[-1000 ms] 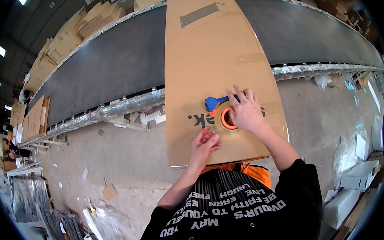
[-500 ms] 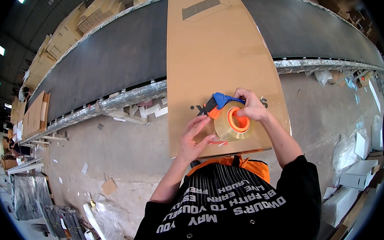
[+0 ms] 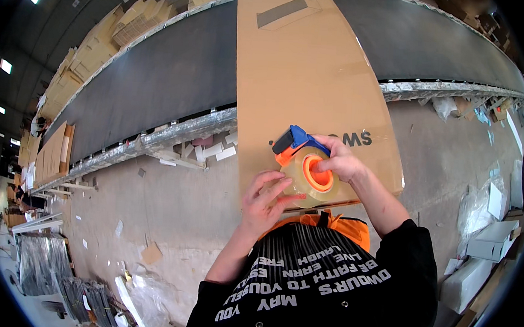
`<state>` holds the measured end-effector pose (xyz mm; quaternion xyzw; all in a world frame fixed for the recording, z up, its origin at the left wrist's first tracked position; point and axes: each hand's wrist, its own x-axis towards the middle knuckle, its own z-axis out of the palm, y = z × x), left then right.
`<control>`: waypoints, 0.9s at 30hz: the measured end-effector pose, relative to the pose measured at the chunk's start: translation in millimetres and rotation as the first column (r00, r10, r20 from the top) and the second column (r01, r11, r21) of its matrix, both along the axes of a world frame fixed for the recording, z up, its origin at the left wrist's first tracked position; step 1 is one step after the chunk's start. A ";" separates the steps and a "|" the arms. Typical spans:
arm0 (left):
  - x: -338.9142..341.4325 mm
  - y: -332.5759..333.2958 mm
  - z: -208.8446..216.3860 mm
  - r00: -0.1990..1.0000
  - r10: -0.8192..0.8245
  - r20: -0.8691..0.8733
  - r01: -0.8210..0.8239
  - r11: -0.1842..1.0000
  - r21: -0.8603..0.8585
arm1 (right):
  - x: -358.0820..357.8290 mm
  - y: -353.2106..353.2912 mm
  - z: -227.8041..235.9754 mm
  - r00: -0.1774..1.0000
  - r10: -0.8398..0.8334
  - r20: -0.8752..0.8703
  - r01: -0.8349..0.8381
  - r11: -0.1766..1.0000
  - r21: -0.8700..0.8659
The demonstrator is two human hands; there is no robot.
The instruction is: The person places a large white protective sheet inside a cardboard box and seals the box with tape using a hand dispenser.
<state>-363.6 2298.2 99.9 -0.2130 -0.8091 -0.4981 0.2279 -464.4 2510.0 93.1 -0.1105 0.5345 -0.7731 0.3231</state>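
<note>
My right hand (image 3: 341,160) grips a blue and orange tape dispenser (image 3: 295,143), its fingers round the blue handle and its thumb at the orange hub. A wide roll of clear tape (image 3: 298,176) is mounted on the dispenser. On the roll's left side is my left hand (image 3: 262,200), fingers apart and tips at the roll's edge. A small red strip (image 3: 296,197) shows by its thumb; whether the hand touches it I cannot tell. Beneath both hands lies a long brown cardboard box (image 3: 303,76), with a dark printed drawing at its far end.
The box rests across a dark conveyor belt (image 3: 160,67) with a metal side rail (image 3: 155,139). Stacked cartons (image 3: 89,51) stand beyond it at the left. White boxes (image 3: 490,240) and plastic wrap (image 3: 472,203) lie on the floor at the right. More plastic (image 3: 152,294) lies at lower left.
The dispenser has tilted and come slightly nearer to me, with my right hand following. My left hand has dropped a little along the roll's edge. The view has shifted slightly.
</note>
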 end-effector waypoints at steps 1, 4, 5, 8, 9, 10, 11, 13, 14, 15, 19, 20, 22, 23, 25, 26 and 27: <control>1.0 -3.0 -4.0 1.000 -0.002 -0.008 0.002 1.000 0.008 | 2.2 -1.8 1.2 1.000 0.026 -0.001 -0.026 0.999 -0.023; 0.2 -8.8 5.4 0.986 -0.006 -0.164 -0.006 0.998 -0.070 | 8.8 -6.3 3.8 0.991 0.133 0.035 -0.125 0.978 -0.166; -0.7 -9.2 11.7 0.971 -0.013 -0.238 -0.015 0.993 -0.114 | 10.7 -7.5 4.4 0.979 0.189 0.070 -0.165 0.951 -0.261; 3.2 -6.7 21.4 0.957 0.057 -0.284 -0.094 0.989 -0.117 | 17.0 -10.9 -5.8 0.953 0.302 0.022 -0.274 0.890 -0.364; 8.6 -4.7 26.5 0.945 0.116 -0.307 -0.163 0.977 -0.134 | 16.5 -11.9 -11.5 0.937 0.345 -0.045 -0.339 0.873 -0.350; 15.3 -2.5 30.7 0.929 0.167 -0.329 -0.226 0.963 -0.150 | 17.0 -12.4 -14.7 0.918 0.382 -0.108 -0.396 0.856 -0.332; 20.3 -1.1 33.6 0.911 0.216 -0.352 -0.287 0.944 -0.164 | 18.9 -14.2 -12.2 0.913 0.380 -0.145 -0.407 0.861 -0.305; 25.4 -1.2 36.1 0.935 0.236 -0.265 -0.287 0.941 -0.177 | 19.5 -16.6 -14.3 0.903 0.410 -0.130 -0.430 0.856 -0.288; 26.9 -1.6 36.5 0.944 0.247 -0.221 -0.289 0.940 -0.183 | 20.3 -16.6 -15.3 0.896 0.426 -0.122 -0.443 0.852 -0.278; 26.9 -2.1 36.4 0.953 0.254 -0.165 -0.275 0.953 -0.123 | 22.5 -15.8 -15.7 0.900 0.412 -0.141 -0.435 0.863 -0.257; 28.4 -8.6 40.7 0.962 0.271 -0.017 -0.271 0.962 0.028 | 35.5 -17.9 -15.9 0.923 0.317 -0.219 -0.368 0.894 -0.256; 29.5 -9.7 41.3 0.962 0.274 0.003 -0.274 0.961 0.041 | 39.0 -19.2 -17.4 0.931 0.278 -0.236 -0.339 0.898 -0.279; 29.0 -8.7 41.2 0.946 0.323 -0.017 -0.323 0.946 0.022 | 41.9 -22.3 -20.6 0.942 0.314 -0.121 -0.337 0.890 -0.306; 28.0 -8.5 41.3 0.937 0.347 -0.028 -0.347 0.938 0.013 | 43.3 -24.4 -23.0 0.941 0.332 -0.064 -0.335 0.887 -0.319; 24.5 -11.3 41.8 0.918 0.396 -0.027 -0.396 0.918 0.018 | 48.7 -31.5 -33.5 0.924 0.381 0.030 -0.339 0.855 -0.393; 22.1 -13.5 42.5 0.907 0.420 -0.027 -0.420 0.908 0.021 | 52.1 -35.1 -35.7 0.911 0.406 0.076 -0.338 0.838 -0.428; 20.1 -16.0 44.8 0.917 0.399 -0.018 -0.398 0.916 0.038 | 56.2 -38.3 -35.4 0.908 0.413 0.065 -0.339 0.818 -0.464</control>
